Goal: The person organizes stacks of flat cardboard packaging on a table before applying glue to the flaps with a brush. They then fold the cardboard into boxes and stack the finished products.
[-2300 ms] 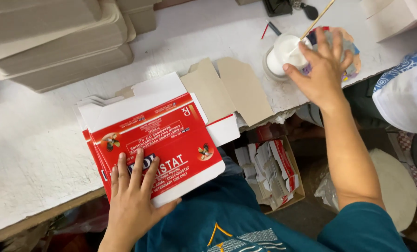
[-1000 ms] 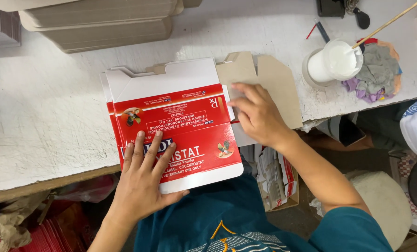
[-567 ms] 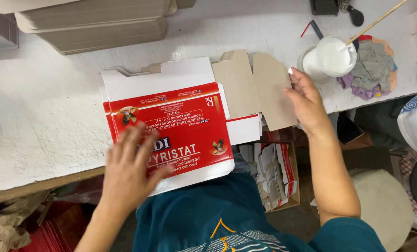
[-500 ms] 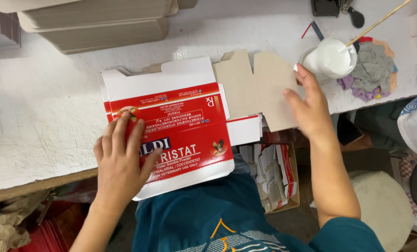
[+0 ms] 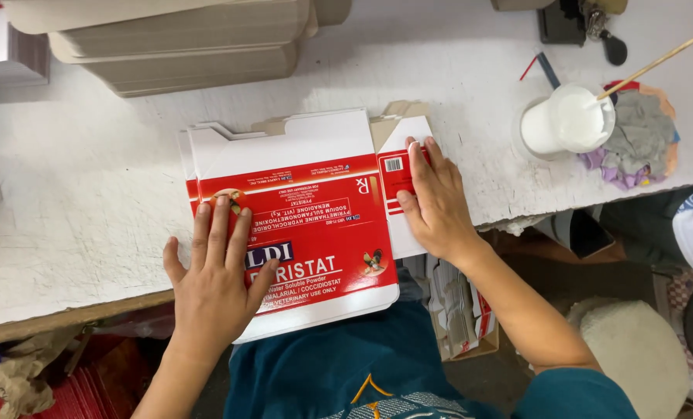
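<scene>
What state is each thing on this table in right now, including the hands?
Left hand: flat, fingers spread, pressing on the carton.
Right hand: flat, pressing the carton's side flap down.
Red and white carton: unassembled, lying flat, overhanging the table edge.
Side flap: folded over onto the carton.
White cup: upright, full of white paste, stick in it.
Stacked cardboard sheets: piled flat.

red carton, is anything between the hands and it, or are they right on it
Nothing visible stands between. The left hand lies flat on the red carton, and the right hand presses its folded side flap directly. Both rest on the card.
</scene>
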